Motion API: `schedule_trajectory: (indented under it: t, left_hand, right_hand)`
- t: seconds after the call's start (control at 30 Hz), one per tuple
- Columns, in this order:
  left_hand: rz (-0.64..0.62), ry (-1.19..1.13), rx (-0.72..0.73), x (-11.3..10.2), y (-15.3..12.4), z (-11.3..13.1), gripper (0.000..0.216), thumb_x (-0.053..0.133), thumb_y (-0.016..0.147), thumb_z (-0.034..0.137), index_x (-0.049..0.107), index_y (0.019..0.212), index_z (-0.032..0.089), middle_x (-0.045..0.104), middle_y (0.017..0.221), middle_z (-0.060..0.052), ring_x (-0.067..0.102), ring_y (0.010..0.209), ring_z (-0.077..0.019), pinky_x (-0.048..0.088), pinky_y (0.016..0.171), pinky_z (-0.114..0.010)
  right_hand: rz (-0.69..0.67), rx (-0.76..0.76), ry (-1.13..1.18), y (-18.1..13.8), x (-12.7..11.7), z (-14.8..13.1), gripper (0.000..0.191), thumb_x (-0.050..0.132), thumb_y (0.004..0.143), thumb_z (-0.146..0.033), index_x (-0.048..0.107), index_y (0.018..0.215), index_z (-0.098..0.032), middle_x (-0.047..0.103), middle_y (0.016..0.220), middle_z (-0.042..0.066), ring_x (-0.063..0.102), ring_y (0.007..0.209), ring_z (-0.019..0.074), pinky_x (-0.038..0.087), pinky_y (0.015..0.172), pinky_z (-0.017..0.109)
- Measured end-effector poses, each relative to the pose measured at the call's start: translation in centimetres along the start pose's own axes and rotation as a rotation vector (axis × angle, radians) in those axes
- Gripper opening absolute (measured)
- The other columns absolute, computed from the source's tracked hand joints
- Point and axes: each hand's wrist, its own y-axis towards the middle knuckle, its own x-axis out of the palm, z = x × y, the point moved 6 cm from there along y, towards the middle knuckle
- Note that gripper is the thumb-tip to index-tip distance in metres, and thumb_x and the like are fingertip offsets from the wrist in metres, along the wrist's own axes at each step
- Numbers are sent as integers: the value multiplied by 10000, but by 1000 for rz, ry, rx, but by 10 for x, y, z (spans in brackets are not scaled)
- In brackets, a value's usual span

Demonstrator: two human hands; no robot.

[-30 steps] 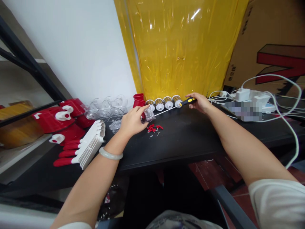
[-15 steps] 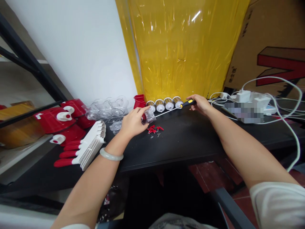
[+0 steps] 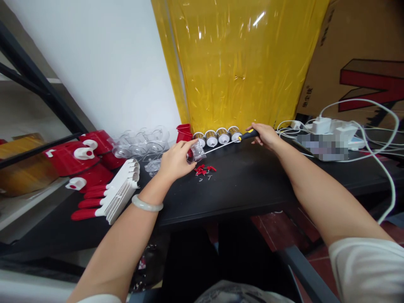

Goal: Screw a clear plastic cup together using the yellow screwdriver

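Hardly shifted: left fingers (image 3: 184, 148) clasp the clear cup (image 3: 197, 151); right fingers (image 3: 258, 128) grip the screwdriver (image 3: 227, 143) reaching it.

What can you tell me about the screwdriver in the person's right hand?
The screwdriver has a black-and-yellow handle, plastic by its look, and a long, thin silver shaft. The right hand holds the handle. It lies almost level just above the black table, shaft pointing left to the clear plastic part held in the left hand. The tip reaches that part's open end; its shape is too small to tell.
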Motion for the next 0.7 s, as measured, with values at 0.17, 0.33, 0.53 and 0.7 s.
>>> schedule_trajectory:
  t: [0.17,0.33,0.53,0.7]
  left_hand:
    - [-6,-8,1,-1,0,0,749,702,798,359,442,1500,336,632,1327,-44,601,1214,-286,531,874,-383]
    - [-25,-17,-7,0,0,0,752,708,799,356,443,1502,324,623,1350,-58,578,1248,-299,523,902,-390]
    - [-12,-20,4,0,-1,1,751,707,799,354,442,1501,329,618,1351,-52,584,1234,-295,523,898,-393]
    - [-10,-16,4,0,-1,0,755,704,801,353,433,1506,340,630,1325,-48,597,1210,-288,526,873,-379]
  right_hand:
    - [9,1,-35,2,-2,2,485,547,926,-632,669,796,-180,360,323,-75,293,258,85,522,471,281]
    - [21,-7,-29,5,-1,2,293,680,865,-467,662,857,-175,498,428,-31,433,329,98,381,377,220]
    - [29,46,177,0,2,-2,122,622,751,-202,634,872,-195,550,644,-19,517,465,99,471,463,241]
    - [8,48,266,-4,2,-4,239,574,694,-172,606,928,-212,532,726,-28,542,505,100,503,523,264]
